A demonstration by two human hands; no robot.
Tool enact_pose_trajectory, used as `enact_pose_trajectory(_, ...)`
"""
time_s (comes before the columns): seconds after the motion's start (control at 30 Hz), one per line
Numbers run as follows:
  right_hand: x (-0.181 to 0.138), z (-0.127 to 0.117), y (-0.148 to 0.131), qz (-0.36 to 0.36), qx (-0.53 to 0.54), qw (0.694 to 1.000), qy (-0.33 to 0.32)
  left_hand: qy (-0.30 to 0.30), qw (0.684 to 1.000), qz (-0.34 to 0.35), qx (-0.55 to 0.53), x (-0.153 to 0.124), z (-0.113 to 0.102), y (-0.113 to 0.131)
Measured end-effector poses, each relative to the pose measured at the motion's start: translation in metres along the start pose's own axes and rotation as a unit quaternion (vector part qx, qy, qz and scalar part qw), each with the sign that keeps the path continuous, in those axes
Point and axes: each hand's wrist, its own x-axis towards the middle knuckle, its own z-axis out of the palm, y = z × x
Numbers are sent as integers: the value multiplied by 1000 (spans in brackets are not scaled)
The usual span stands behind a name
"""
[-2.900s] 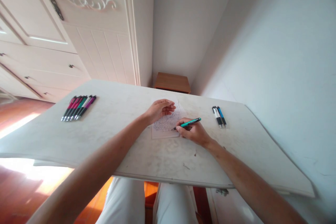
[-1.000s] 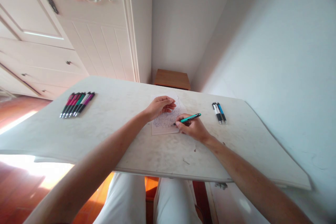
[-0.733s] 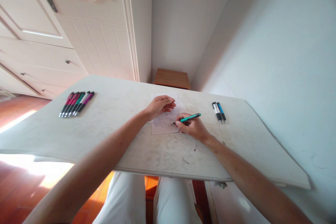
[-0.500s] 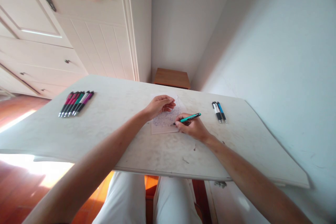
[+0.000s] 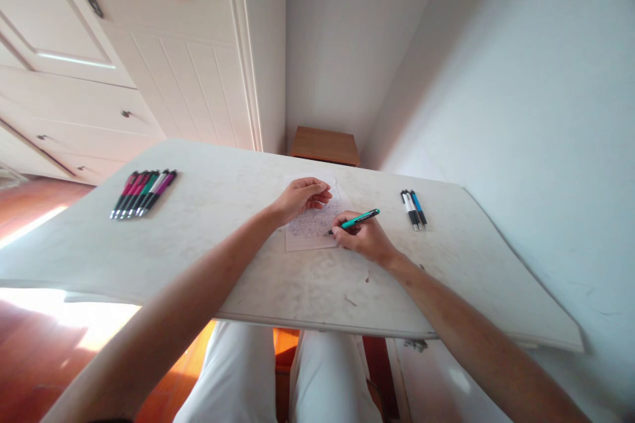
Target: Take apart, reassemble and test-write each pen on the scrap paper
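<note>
A teal pen (image 5: 360,219) with a dark grip is pinched in my right hand (image 5: 367,238), its tip down at the lower right part of a sheet of paper (image 5: 305,244). Dense blue scribbled marks cover much of that sheet. Over the sheet's upper part lies my left hand (image 5: 305,199), fingers loosely curled and somewhat apart, with no object seen in it. Part of the paper is hidden beneath both hands.
Several pens (image 5: 143,194) in pink, green, white and purple lie in a row on the white table (image 5: 223,178) at left. Three pens (image 5: 413,209), white and blue, lie at right. A wooden stand (image 5: 325,144) and a wall (image 5: 536,145) border the table.
The pen tip has shifted very slightly to the right on the paper with my right hand. My left hand stays in place over the sheet.
</note>
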Motion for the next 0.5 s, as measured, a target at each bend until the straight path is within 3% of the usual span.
enact_pose_trajectory(0.5, 0, -1, -1, 28, 17, 999, 10, -1, 1000, -3, -1, 1, 0, 0)
